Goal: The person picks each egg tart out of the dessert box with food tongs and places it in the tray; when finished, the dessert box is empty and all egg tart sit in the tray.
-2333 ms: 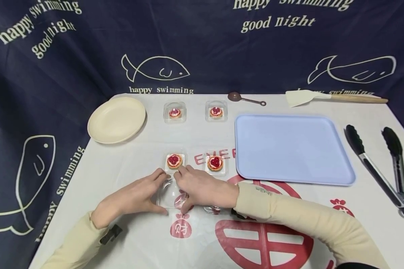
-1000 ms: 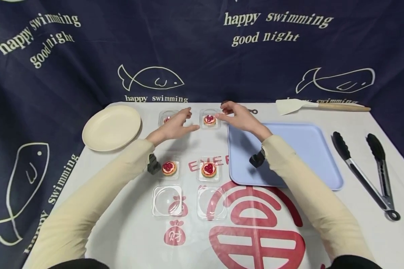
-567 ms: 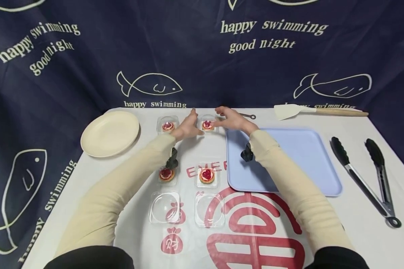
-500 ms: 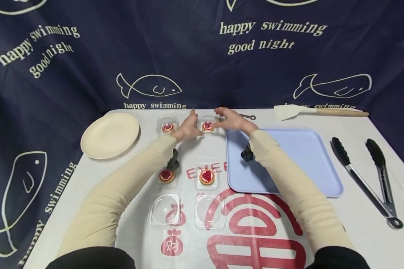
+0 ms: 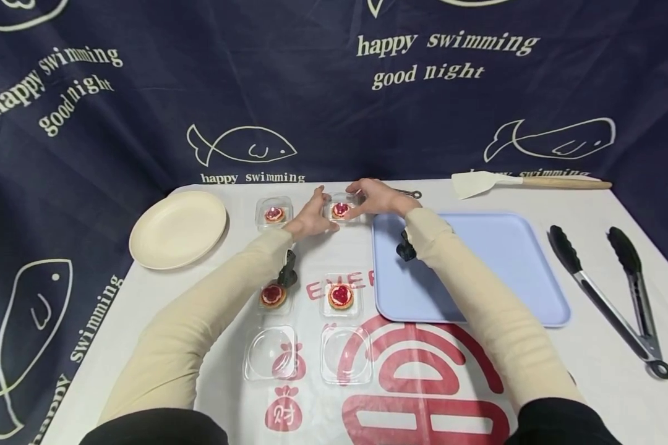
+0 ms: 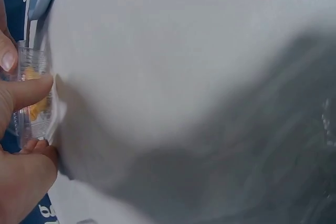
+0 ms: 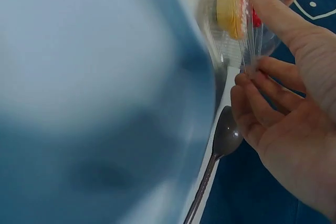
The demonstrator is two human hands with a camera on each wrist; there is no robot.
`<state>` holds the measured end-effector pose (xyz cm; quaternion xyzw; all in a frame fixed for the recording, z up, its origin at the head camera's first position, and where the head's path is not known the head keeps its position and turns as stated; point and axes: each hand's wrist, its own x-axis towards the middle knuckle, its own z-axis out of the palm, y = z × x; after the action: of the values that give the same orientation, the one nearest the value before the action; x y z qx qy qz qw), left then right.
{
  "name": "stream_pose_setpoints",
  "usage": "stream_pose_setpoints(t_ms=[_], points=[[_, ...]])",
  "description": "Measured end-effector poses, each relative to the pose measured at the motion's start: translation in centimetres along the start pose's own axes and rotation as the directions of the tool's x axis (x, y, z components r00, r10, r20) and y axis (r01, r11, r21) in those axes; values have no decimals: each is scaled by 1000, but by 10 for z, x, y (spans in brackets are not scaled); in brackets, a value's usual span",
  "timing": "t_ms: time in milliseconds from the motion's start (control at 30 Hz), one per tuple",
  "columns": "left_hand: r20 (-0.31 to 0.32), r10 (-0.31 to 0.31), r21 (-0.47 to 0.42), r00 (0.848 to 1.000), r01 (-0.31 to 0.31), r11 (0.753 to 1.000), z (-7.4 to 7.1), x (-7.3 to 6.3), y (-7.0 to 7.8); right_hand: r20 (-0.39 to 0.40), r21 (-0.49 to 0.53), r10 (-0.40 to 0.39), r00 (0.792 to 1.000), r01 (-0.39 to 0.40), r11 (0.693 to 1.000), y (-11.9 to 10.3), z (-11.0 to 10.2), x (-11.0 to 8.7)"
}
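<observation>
A lidded clear plastic box (image 5: 342,199) with a red-topped tart (image 5: 341,211) inside sits at the back of the white table, between both hands. My left hand (image 5: 310,217) holds its left side, thumb along the near face. From the right, my right hand (image 5: 377,198) grips the lid, its thumb and fingers at the edges in the right wrist view. Left of it stands a similar lidded box (image 5: 264,210) with a tart. Nearer me, a left tart (image 5: 273,295), partly behind my wrist camera, and a right tart (image 5: 341,297) lie on uncovered clear bases.
Two empty clear lids, a left lid (image 5: 270,353) and a right lid (image 5: 346,355), lie in front. A cream plate (image 5: 178,230) is at left. A blue tray (image 5: 479,266) sits under my right forearm. A brown spoon (image 7: 227,132), white spatula (image 5: 479,183) and tongs (image 5: 612,309) lie behind and right.
Both hands have left a clear lid at the front left and reached to the back right box. In the last half second the right hand has shifted slightly left onto this box.
</observation>
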<state>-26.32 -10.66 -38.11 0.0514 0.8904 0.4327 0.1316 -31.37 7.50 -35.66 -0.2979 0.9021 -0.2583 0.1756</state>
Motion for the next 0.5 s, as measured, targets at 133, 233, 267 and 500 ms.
stream_pose_setpoints(t_ms=[133, 233, 267, 500], points=[[-24, 27, -32, 999, -28, 999, 2, 2, -4, 20, 1, 22, 1000, -22, 1000, -1, -3, 4], [-28, 60, -3, 998, -60, 998, 5, 4, -8, 43, 13, 37, 998, -38, 999, -1, -4, 6], [-27, 69, 13, 997, -69, 998, 5, 4, -9, 52, 14, 41, 998, -42, 999, 0, -4, 7], [-22, 87, 75, 996, -85, 994, 5, 4, -8, 73, -2, 41, 996, -41, 999, -1, -7, 10]])
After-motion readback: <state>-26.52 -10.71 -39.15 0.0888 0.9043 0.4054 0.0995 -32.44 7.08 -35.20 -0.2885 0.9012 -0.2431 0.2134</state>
